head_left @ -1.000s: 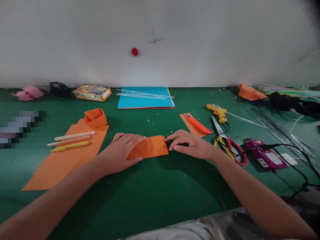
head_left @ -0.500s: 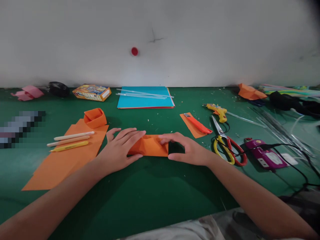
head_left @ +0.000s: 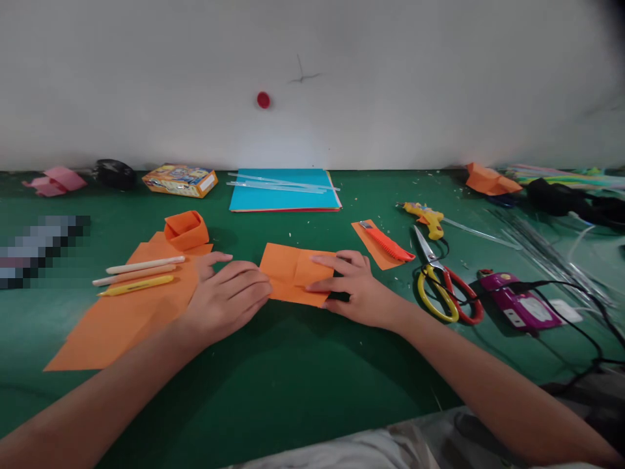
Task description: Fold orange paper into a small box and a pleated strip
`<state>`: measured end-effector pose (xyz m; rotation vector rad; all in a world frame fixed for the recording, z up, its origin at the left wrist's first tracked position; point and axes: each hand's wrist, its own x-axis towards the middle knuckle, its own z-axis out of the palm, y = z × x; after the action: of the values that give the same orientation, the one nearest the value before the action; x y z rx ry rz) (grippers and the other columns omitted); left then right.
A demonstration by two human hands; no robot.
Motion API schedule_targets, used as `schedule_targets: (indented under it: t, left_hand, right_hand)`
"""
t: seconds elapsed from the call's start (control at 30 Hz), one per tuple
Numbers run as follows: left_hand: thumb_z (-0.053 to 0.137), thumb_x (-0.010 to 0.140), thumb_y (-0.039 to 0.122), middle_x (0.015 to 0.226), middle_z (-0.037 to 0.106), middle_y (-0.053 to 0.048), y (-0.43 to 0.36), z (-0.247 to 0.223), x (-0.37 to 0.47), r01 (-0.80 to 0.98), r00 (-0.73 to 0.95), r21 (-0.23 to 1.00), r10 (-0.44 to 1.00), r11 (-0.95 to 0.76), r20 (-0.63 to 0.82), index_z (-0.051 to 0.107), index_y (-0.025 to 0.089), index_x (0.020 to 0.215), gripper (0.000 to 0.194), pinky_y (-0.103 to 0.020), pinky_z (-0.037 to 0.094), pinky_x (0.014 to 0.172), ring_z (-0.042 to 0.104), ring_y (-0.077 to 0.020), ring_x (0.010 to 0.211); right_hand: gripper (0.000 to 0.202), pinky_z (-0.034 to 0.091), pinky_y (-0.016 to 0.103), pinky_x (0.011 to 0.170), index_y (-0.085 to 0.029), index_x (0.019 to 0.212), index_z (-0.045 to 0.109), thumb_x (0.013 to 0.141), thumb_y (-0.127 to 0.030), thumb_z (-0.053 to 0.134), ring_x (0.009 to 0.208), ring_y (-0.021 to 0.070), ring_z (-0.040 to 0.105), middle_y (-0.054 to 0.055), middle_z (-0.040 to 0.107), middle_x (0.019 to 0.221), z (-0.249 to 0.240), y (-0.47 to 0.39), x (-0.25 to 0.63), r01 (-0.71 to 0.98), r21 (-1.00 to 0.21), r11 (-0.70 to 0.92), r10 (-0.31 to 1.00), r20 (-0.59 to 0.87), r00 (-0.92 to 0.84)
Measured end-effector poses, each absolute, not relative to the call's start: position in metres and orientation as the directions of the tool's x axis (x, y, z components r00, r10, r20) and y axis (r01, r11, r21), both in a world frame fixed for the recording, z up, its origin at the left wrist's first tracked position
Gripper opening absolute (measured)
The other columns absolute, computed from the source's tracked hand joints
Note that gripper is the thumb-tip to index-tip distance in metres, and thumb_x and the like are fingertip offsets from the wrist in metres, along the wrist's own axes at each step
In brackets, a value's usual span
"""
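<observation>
Between my hands is a small orange sheet of paper point(head_left: 288, 268), creased across its middle and tilted a little off the green table. My left hand point(head_left: 229, 293) pinches its left edge, with the fingers closed together. On the right side, my right hand point(head_left: 354, 286) grips the paper, two fingers lying over its face and the thumb at the lower corner. Left of my left hand lie larger orange sheets point(head_left: 131, 326), with pencil-like sticks point(head_left: 146, 265) and a yellow pen point(head_left: 137, 286) on them. A folded orange paper piece point(head_left: 186, 230) stands at their far end.
Right of my hands are a red cutter point(head_left: 388, 241) on an orange scrap, scissors point(head_left: 439, 280), a yellow glue gun point(head_left: 424, 217) and a purple power adapter point(head_left: 520, 303) with black cables. Blue sheets point(head_left: 283, 198) lie by the wall, near an orange box point(head_left: 180, 180).
The orange paper, folded over before, has opened out and shows a creased face. My left hand has shifted to its left edge, and my right fingers have spread over its right side.
</observation>
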<state>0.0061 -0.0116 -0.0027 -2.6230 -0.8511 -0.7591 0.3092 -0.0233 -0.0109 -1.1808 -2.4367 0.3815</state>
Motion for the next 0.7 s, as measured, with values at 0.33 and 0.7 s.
schedule_targets:
  t: [0.33, 0.7]
  left_hand:
    - [0.052, 0.095, 0.022, 0.117, 0.073, -0.006, -0.0042, -0.0103, 0.0138, 0.493, 0.811, 0.029, 0.471, -0.870, 0.347, 0.069, 0.022, 0.107, 0.021, -0.038, 0.054, 0.096, 0.069, -0.0215, 0.104]
    - [0.052, 0.098, 0.039, 0.128, 0.066, -0.009, -0.0061, -0.0108, 0.0138, 0.537, 0.810, 0.115, 0.548, -0.836, 0.209, 0.066, 0.023, 0.120, 0.031, -0.044, 0.052, 0.106, 0.062, -0.0269, 0.120]
  right_hand:
    - [0.032, 0.025, 0.072, 0.107, -0.040, 0.124, 0.072, 0.093, -0.038, 0.064, 0.148, 0.0500, 0.015, -0.004, 0.018, 0.170, -0.0121, -0.0274, 0.3058, 0.788, -0.095, 0.608, 0.781, 0.250, -0.572]
    - [0.041, 0.014, 0.069, 0.117, -0.025, 0.134, 0.066, 0.096, -0.035, 0.056, 0.151, 0.0466, 0.014, 0.005, 0.021, 0.169, -0.0099, -0.0293, 0.3053, 0.778, -0.047, 0.627, 0.764, 0.235, -0.601]
